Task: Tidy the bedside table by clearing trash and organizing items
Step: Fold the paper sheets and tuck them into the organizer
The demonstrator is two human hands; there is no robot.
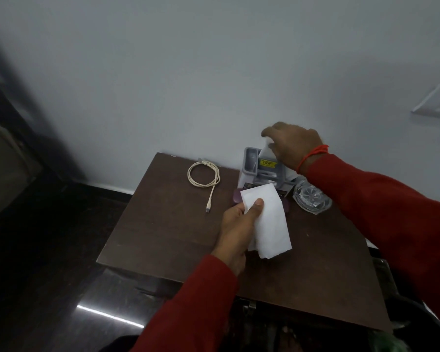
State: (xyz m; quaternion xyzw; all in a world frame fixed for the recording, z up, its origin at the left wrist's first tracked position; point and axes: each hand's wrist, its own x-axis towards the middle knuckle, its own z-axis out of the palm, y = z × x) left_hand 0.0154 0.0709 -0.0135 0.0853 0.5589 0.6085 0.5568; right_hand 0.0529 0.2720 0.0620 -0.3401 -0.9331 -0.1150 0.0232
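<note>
Hands over the worktop (163, 237), both gripping paper.
The left hand (239, 224) pinched a white tissue (269, 224) above the centre; the right hand (292, 146), palm down, clasped a white slip (266, 148) over the grey organizer (257, 168).

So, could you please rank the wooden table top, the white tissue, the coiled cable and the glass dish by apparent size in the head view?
1. Wooden table top
2. White tissue
3. Coiled cable and glass dish: alike, dish partly hidden by sleeve.
</note>
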